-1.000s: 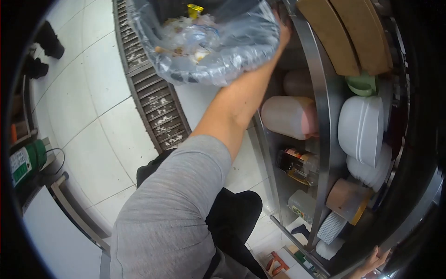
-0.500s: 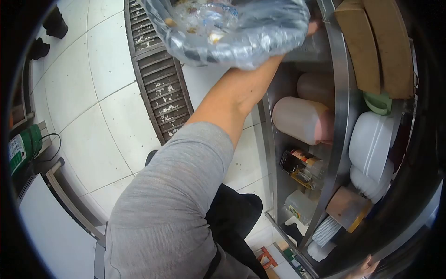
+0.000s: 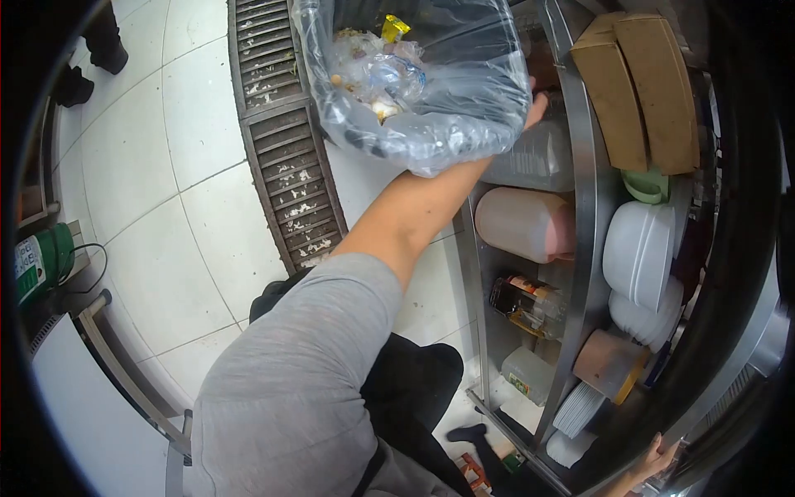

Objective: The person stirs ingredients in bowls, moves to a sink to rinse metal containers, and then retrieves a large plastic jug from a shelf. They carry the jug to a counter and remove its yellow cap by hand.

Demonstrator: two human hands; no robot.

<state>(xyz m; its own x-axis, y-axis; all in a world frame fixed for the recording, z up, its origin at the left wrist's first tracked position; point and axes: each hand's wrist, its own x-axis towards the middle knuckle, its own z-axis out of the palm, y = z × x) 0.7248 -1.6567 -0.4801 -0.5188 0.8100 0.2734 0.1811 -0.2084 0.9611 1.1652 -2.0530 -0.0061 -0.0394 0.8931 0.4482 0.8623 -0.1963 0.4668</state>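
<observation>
The left hand is reaching forward on a fully extended arm in a grey sleeve and is pressing against the far side of the lined bin. Its fingers are lying behind the clear plastic liner, so the grip cannot be told. The lined bin is sitting at the top of the view, over the white tiled floor, between the floor drain grate and the steel shelf unit. It is carrying food waste and a yellow wrapper. The right hand is resting at the lower right against the edge of the steel surface, with its fingers stretched out and holding nothing. The shelf unit is storing cardboard boxes, a green cup, stacked white bowls, translucent containers and a bottle.
</observation>
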